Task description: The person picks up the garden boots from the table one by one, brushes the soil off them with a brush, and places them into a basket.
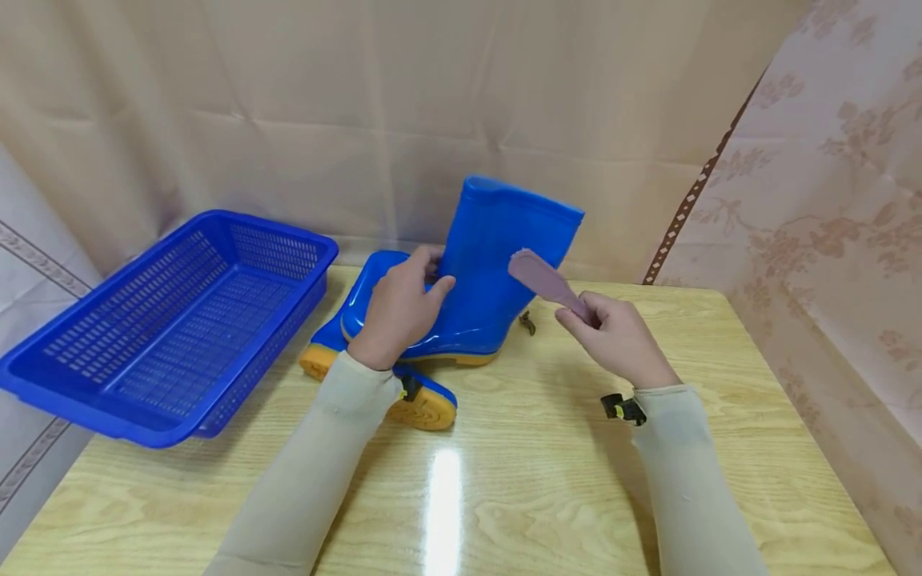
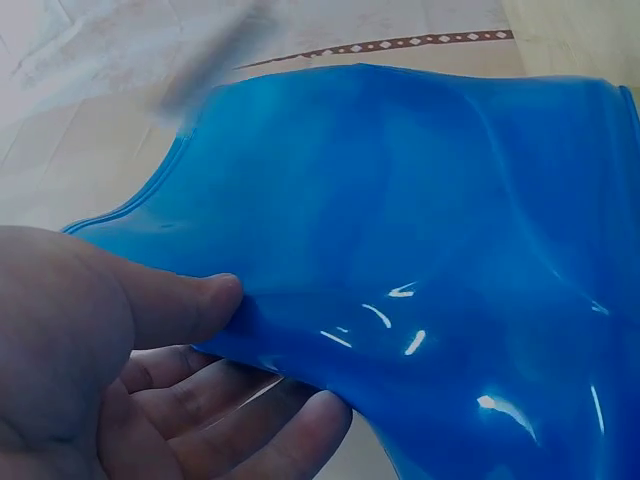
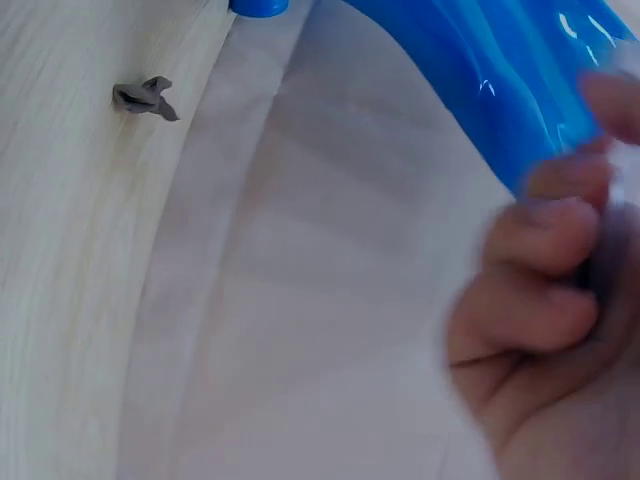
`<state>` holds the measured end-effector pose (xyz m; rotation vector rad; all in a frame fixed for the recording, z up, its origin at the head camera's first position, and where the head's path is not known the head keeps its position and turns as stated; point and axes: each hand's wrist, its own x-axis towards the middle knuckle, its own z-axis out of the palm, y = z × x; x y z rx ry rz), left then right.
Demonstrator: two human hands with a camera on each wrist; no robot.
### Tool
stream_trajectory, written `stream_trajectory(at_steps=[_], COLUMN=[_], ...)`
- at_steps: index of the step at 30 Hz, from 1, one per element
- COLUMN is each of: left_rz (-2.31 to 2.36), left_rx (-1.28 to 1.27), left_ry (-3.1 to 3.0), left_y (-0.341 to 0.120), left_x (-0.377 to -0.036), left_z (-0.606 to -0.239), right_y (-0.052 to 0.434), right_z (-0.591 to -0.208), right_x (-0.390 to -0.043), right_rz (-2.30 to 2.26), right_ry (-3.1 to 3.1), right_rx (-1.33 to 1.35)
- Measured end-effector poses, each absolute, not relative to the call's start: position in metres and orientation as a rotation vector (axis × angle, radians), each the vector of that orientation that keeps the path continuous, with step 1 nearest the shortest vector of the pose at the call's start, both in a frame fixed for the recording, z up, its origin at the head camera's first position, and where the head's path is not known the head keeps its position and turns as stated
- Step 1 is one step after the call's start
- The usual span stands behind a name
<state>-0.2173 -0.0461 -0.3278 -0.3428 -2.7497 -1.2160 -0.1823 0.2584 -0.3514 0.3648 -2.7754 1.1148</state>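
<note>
A glossy blue rain boot (image 1: 497, 248) with a yellow sole stands tilted near the back of the table, its shaft leaning right. My left hand (image 1: 406, 308) holds it at the front of the shaft; in the left wrist view the thumb lies on the near side and the fingers pass behind the edge. A second blue boot lies on its side below, its yellow sole (image 1: 425, 410) partly hidden by my left forearm. In my right hand (image 1: 615, 336) is a mauve paddle-shaped brush (image 1: 543, 278), gripped by its handle, its head in front of the shaft.
A blue plastic basket (image 1: 277, 352) with slotted walls stands at the left. A small crumpled brown piece (image 1: 527, 322) lies on the wooden table (image 1: 562, 480) behind the boot. Curtains (image 1: 288, 120) hang along the back, with patterned cloth (image 1: 850, 200) at the right.
</note>
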Motion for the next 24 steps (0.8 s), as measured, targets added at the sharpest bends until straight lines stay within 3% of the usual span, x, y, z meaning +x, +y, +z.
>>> stream_trajectory(at_steps=[6, 14, 24], left_rz=[-1.230, -1.238, -1.223], left_rx=[-0.357, -0.367, -0.363], left_ry=[-2.760, -2.790, -2.811], left_y=[-0.046, -0.046, -0.045], left_x=[-0.215, -0.214, -0.215], left_z=[-0.326, -0.322, -0.323], right_y=[0.248, 0.241, 0.239], right_z=[-0.350, -0.348, -0.348], right_x=[-0.181, -0.185, -0.183], right_rz=[1.012, 1.091, 1.065], right_ry=[-2.364, -1.930, -1.992], right_rx=[0.415, 0.159, 0.100])
